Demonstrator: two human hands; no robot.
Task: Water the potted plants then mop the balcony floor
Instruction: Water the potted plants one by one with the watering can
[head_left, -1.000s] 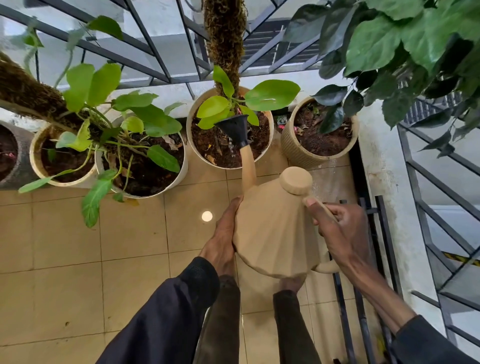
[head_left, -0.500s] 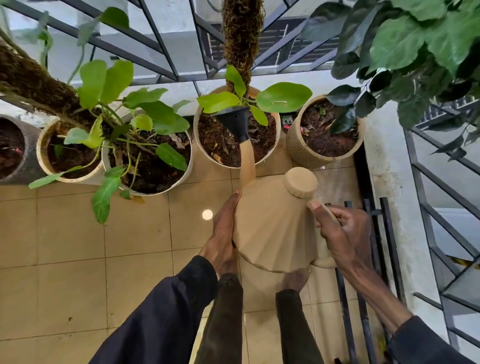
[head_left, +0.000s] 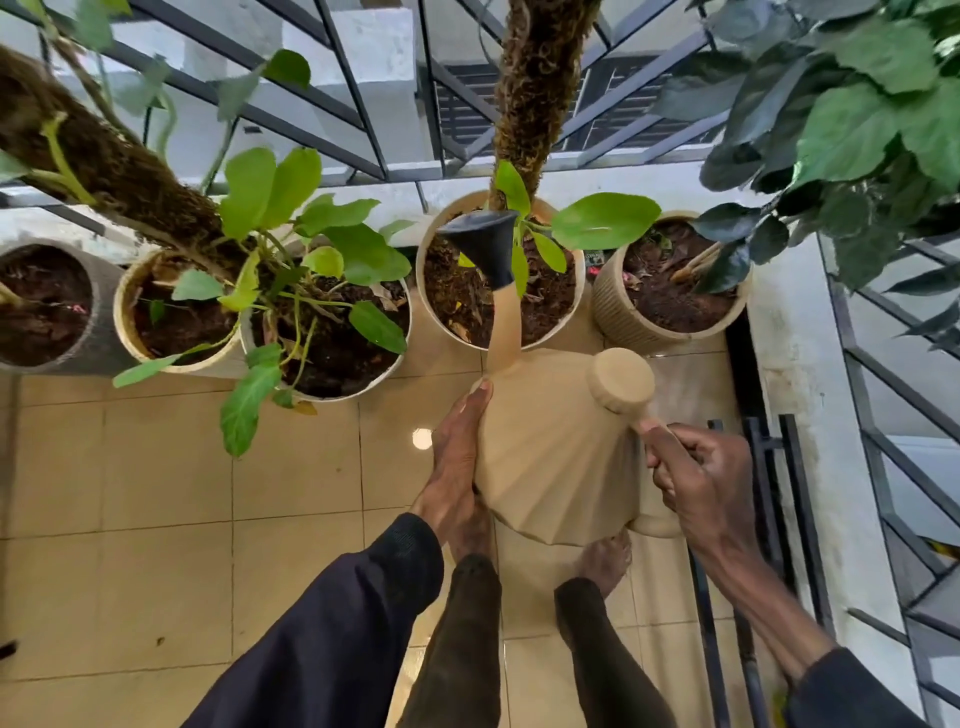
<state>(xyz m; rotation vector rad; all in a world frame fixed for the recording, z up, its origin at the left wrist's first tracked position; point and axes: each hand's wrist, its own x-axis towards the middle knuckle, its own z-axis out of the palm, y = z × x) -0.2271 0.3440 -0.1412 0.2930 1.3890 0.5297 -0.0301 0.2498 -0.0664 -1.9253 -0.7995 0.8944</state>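
Two hands carry one beige watering can (head_left: 550, 457) above the tiled floor (head_left: 156, 467), just in front of a row of pots along the railing (head_left: 363, 119). My left hand (head_left: 457, 462) lies flat against the can's left flank, its fingers straight and pressing, one fingertip near the base of the spout (head_left: 504, 332). My right hand (head_left: 701, 483) is curled round the thin handle on the can's right side, just behind the round cap (head_left: 621, 382). Long axis: from the handle near me, through the faceted body, along the spout and away from me toward the railing. The can is tipped forward. Its spout crosses the near rim of the middle cream pot (head_left: 581, 291), and the black rose (head_left: 483, 244) hangs over the soil inside, wide end farthest from me. A ribbed pot (head_left: 670, 338) stands just beside this pot on the right, a white pot (head_left: 353, 396) on the left. My bare foot (head_left: 605, 561) shows below the can. Whether water leaves the rose I cannot tell.
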